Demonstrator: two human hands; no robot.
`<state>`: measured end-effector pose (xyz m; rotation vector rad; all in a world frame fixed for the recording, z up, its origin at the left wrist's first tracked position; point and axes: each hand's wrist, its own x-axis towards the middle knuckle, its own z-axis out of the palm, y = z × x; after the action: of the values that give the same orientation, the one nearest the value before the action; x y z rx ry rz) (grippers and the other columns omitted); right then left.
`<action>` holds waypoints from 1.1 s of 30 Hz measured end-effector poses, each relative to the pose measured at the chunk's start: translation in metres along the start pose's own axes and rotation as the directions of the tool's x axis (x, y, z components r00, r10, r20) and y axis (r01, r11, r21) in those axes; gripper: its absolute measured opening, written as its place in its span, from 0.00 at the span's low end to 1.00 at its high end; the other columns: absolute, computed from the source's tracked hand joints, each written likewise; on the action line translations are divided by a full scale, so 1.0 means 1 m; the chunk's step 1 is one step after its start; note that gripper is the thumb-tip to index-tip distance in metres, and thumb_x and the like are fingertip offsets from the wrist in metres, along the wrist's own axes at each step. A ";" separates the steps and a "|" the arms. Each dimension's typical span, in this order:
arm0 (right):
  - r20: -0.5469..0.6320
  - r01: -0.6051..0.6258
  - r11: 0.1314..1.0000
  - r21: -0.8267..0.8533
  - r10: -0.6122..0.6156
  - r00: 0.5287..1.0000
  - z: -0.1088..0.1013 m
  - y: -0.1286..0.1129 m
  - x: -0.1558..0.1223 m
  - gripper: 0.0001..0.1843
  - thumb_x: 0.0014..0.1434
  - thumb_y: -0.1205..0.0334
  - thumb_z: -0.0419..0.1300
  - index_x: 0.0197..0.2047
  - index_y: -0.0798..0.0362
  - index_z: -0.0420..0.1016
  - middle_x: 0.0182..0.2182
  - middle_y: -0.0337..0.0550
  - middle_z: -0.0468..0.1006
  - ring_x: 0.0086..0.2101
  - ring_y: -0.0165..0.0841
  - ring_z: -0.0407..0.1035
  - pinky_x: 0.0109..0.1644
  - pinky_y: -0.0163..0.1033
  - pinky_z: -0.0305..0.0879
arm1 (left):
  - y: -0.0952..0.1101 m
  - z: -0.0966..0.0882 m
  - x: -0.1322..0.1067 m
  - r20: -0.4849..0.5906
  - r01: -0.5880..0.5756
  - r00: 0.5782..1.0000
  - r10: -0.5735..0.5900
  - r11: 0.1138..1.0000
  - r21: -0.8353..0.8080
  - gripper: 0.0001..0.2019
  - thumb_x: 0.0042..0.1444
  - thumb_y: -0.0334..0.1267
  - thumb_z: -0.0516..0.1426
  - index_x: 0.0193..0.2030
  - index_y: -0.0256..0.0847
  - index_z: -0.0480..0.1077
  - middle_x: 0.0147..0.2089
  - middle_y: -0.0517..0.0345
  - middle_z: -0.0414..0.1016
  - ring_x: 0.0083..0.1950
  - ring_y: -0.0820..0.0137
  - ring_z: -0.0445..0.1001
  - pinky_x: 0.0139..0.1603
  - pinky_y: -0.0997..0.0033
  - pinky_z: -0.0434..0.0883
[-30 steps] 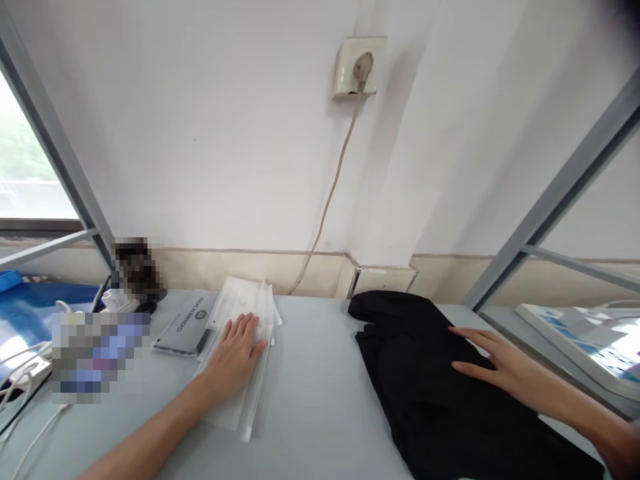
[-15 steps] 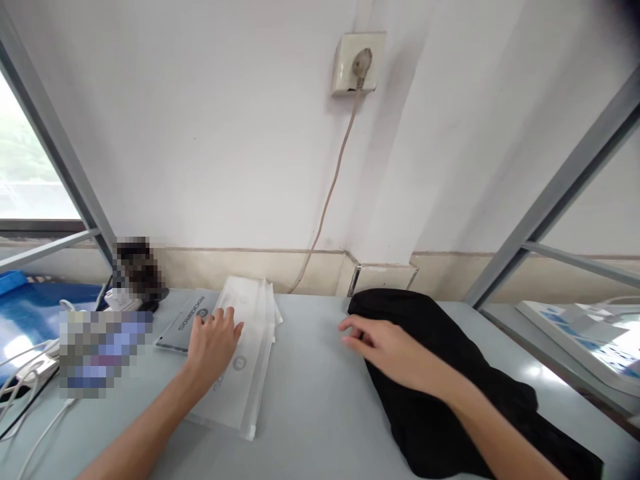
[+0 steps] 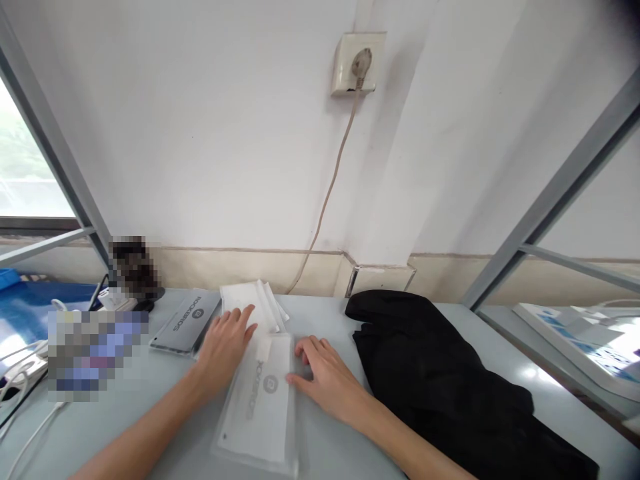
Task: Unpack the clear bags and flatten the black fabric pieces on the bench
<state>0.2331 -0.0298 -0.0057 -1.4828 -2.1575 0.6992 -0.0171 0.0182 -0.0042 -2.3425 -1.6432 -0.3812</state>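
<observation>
A translucent zip bag [image 3: 260,417] printed ROCKBROS lies toward the front of the table, its lower edge slightly blurred. My left hand [image 3: 225,343] rests at its upper left with the fingers spread over more white bags [image 3: 245,297]. At the right edge of the front bag is my right hand [image 3: 327,383], fingers loosely bent and thumb apart from them; the thumb tip seems to touch that edge. Left of my left hand is a grey ROCKBROS packet [image 3: 187,323]. A black cloth [image 3: 425,360] spreads on the table beyond my right hand.
A white cord [image 3: 330,187] runs from the wall socket [image 3: 357,63] down behind the table [image 3: 320,317]. Cables and a power strip [image 3: 23,373] lie at the left. Grey metal frame bars [image 3: 555,167] stand at both sides; a white and blue item [image 3: 575,340] is far right.
My right hand has moved left, from over the black cloth to the bag's edge. The top bag has come toward me and to the right, away from the others. My left hand shifted slightly right.
</observation>
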 end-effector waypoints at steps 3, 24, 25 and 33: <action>-0.030 -0.053 0.997 -0.056 0.051 0.998 -0.002 0.009 0.003 0.10 0.63 0.66 0.60 0.48 0.49 0.69 0.46 0.47 0.76 0.47 0.45 0.67 0.52 0.48 0.64 | -0.018 0.011 0.005 -0.096 0.100 0.991 -0.096 0.994 0.034 0.23 0.75 0.46 0.44 0.70 0.42 0.62 0.61 0.38 0.73 0.56 0.47 0.74 0.53 0.46 0.71; -0.044 -0.144 0.990 0.001 0.144 0.989 -0.014 0.018 0.005 0.04 0.61 0.66 0.58 0.36 0.48 0.66 0.37 0.42 0.77 0.45 0.43 0.68 0.49 0.45 0.62 | -0.024 0.045 0.004 -0.057 -0.052 0.998 0.037 0.951 -0.306 0.19 0.72 0.30 0.45 0.60 0.44 0.72 0.64 0.48 0.71 0.63 0.57 0.71 0.65 0.48 0.71; -0.049 -0.140 0.990 0.028 0.141 0.989 -0.015 0.020 0.006 0.05 0.61 0.67 0.57 0.36 0.48 0.65 0.37 0.41 0.76 0.45 0.42 0.69 0.48 0.44 0.62 | -0.023 0.045 0.004 -0.051 -0.056 0.998 0.043 0.947 -0.316 0.19 0.71 0.29 0.45 0.60 0.45 0.72 0.64 0.50 0.72 0.63 0.57 0.71 0.66 0.49 0.71; -0.089 -0.075 0.883 0.463 0.130 0.987 -0.013 0.028 0.014 0.07 0.62 0.59 0.60 0.43 0.48 0.67 0.31 0.34 0.70 0.32 0.33 0.66 0.37 0.36 0.62 | -0.020 0.040 0.005 -0.028 -0.054 0.998 0.047 0.939 -0.340 0.20 0.70 0.27 0.46 0.58 0.45 0.74 0.63 0.52 0.75 0.63 0.58 0.72 0.65 0.51 0.71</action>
<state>0.2569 -0.0061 -0.0118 -1.3445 -1.6782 1.0475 -0.0321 0.0432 -0.0388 -2.6085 -1.6113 -0.7285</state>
